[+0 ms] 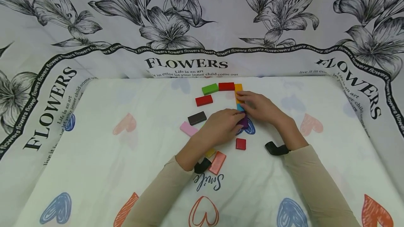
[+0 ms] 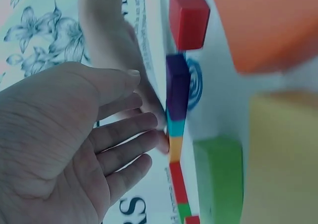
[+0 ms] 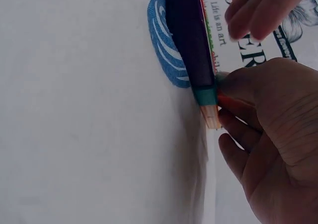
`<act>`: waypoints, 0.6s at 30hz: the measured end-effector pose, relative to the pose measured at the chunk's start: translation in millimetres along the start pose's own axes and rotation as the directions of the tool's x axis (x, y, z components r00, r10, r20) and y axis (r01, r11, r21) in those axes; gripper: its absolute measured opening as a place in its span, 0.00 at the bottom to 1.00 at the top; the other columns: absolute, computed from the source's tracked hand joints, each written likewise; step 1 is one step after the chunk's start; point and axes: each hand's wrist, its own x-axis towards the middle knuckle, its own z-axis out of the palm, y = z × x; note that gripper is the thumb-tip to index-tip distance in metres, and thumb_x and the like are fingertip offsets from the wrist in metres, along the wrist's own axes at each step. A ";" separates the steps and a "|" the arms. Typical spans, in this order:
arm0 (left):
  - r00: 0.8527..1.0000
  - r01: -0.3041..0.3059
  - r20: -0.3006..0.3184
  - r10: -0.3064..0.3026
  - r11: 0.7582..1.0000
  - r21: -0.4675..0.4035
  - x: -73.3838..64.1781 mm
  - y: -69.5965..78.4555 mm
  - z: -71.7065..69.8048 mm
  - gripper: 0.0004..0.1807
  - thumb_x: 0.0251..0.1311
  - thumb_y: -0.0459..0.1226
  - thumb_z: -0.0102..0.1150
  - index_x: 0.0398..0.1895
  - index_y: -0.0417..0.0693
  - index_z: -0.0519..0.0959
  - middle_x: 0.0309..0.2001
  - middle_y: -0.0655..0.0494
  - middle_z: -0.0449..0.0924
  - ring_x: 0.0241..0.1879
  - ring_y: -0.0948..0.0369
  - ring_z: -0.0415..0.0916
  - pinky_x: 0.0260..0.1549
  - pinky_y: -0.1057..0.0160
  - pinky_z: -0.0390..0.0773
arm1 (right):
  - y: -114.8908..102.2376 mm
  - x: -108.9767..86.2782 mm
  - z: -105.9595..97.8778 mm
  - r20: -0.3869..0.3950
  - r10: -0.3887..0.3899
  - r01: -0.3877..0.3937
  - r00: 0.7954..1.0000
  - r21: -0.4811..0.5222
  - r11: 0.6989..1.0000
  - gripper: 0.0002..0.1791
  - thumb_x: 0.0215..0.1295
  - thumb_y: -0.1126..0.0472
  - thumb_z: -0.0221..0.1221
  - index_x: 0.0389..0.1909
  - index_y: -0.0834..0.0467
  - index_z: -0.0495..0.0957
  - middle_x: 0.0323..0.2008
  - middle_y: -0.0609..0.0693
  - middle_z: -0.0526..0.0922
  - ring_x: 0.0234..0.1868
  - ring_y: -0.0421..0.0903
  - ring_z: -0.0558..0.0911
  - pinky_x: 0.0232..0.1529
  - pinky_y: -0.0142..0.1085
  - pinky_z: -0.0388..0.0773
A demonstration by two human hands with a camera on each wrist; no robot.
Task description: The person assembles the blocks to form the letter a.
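Wooden blocks form a curved row on the cloth. On its right side, an orange block [image 1: 238, 87], a blue block [image 1: 240, 107] and a purple block [image 1: 243, 122] stand end to end. My left hand [image 1: 221, 125] hovers beside the purple block; the left wrist view shows its fingers loosely extended, with no block in them. From the outer side, my right hand [image 1: 260, 107] touches the blue and orange blocks. In the right wrist view, the right thumb lies against the blue block [image 3: 205, 96], the other fingers near the orange block [image 3: 210, 115].
Beyond the orange block lie a red block [image 1: 226, 86] and a green block [image 1: 210, 89]. Down the left come another red block [image 1: 204, 100], a black block [image 1: 197, 118] and a pink block [image 1: 188, 129]. Nearer are a small red block [image 1: 241, 144] and a salmon block [image 1: 217, 163].
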 end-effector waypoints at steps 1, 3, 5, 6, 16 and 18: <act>1.000 0.017 0.001 -0.017 1.000 -0.014 -1.9 -1.9 -1.9 0.30 0.77 0.48 0.58 0.77 0.52 0.72 0.73 0.55 0.78 0.74 0.57 0.74 0.74 0.57 0.74 | 0.4 -0.1 -0.5 -0.001 0.001 -0.001 1.000 -0.005 1.000 0.25 0.79 0.62 0.57 0.73 0.61 0.73 0.78 0.57 0.70 0.82 0.61 0.65 0.81 0.59 0.62; 0.999 0.050 -0.006 -0.051 0.998 -0.042 -5.6 -6.7 -6.3 0.31 0.77 0.49 0.58 0.79 0.52 0.69 0.74 0.54 0.76 0.75 0.56 0.73 0.75 0.55 0.74 | 0.4 0.0 -1.8 -0.002 0.005 -0.005 1.000 -0.018 1.000 0.25 0.79 0.61 0.58 0.73 0.61 0.74 0.78 0.57 0.71 0.82 0.60 0.65 0.81 0.59 0.63; 0.996 0.084 -0.024 -0.086 0.994 -0.064 -11.0 -13.0 -11.1 0.32 0.77 0.48 0.58 0.80 0.51 0.67 0.75 0.53 0.76 0.76 0.55 0.72 0.75 0.53 0.73 | -0.8 0.7 -2.6 0.002 0.006 -0.006 1.000 -0.032 0.999 0.25 0.79 0.60 0.58 0.73 0.60 0.74 0.78 0.57 0.71 0.82 0.60 0.66 0.80 0.58 0.64; 0.994 0.100 -0.034 -0.103 0.992 -0.075 -13.5 -16.8 -13.7 0.33 0.77 0.48 0.58 0.80 0.51 0.67 0.75 0.53 0.76 0.76 0.54 0.72 0.75 0.52 0.73 | -1.2 0.8 -3.1 0.002 0.005 -0.005 1.000 -0.038 0.999 0.25 0.79 0.60 0.58 0.73 0.60 0.74 0.78 0.56 0.71 0.82 0.60 0.66 0.80 0.58 0.64; 0.970 0.201 -0.111 -0.215 0.972 -0.125 -21.5 -62.2 -44.3 0.25 0.76 0.45 0.59 0.71 0.46 0.77 0.67 0.49 0.81 0.68 0.51 0.78 0.70 0.49 0.78 | -4.7 -0.4 -3.3 0.006 0.018 -0.017 1.000 -0.030 0.999 0.25 0.80 0.60 0.57 0.74 0.61 0.73 0.78 0.56 0.71 0.82 0.59 0.65 0.81 0.57 0.63; 0.966 0.215 -0.117 -0.232 0.967 -0.141 -21.2 -69.6 -48.8 0.24 0.75 0.44 0.61 0.70 0.45 0.78 0.64 0.48 0.83 0.60 0.51 0.81 0.64 0.49 0.81 | -4.3 -1.5 -1.3 0.007 0.026 -0.026 1.000 -0.020 0.999 0.25 0.79 0.61 0.57 0.74 0.60 0.73 0.78 0.56 0.71 0.82 0.59 0.65 0.81 0.57 0.64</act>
